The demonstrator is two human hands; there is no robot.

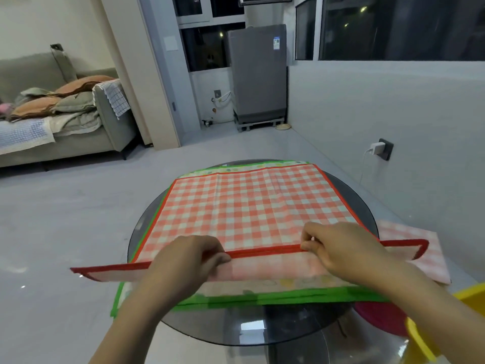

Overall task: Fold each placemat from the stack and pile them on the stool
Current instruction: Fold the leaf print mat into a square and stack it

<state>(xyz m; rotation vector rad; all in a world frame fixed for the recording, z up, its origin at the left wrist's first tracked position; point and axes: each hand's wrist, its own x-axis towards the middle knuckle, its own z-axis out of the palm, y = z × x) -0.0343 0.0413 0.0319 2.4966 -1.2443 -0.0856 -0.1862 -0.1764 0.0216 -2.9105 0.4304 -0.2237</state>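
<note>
Left hand (189, 254) at seven o'clock and right hand (338, 248) at five both pinch the red-checked placemat's (249, 203) near hem, lifting it off the stack (288, 295) on the glass table (262, 329)

No legible text anywhere. The sticker (276, 43) on the grey appliance (258, 74), upper centre of frame, is too small to read.

Evenly lit indoor room, cool soft overhead light, dark night windows (393, 27) with small light points, pale glare on the glass table (252, 327), wide-angle bending at edges, slightly soft focus.
</note>
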